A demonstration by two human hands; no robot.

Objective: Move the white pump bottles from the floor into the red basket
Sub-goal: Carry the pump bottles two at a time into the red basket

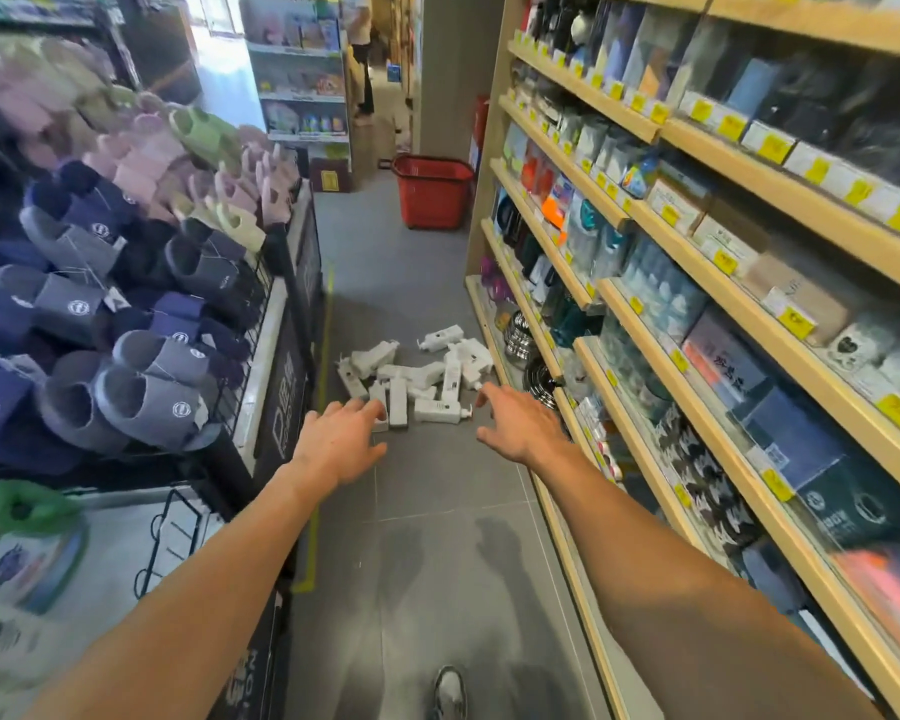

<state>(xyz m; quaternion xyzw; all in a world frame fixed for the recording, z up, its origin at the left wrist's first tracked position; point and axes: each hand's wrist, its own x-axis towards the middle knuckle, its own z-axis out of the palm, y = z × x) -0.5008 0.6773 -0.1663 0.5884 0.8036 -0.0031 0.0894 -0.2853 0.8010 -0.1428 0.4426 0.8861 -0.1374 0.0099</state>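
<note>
Head view: we record a shop aisle. The white pump bottles [417,376] lie in a loose heap on the grey floor [437,537], most of them on their sides, close to the foot of the shelves [697,283] on the right. The red basket [432,192] stands upright further down the aisle, well apart from the heap and beside the same shelves; we cannot see inside it. Both arms are stretched forward. The left hand [341,441] is released, fingers spread, grasping nothing; its fingertips overlap the nearest bottles in the picture, and we cannot tell whether they touch. The right hand [515,423] is likewise released, fingers spread, at the right edge of the heap. A rack of slippers [126,304] lines the left side
</note>
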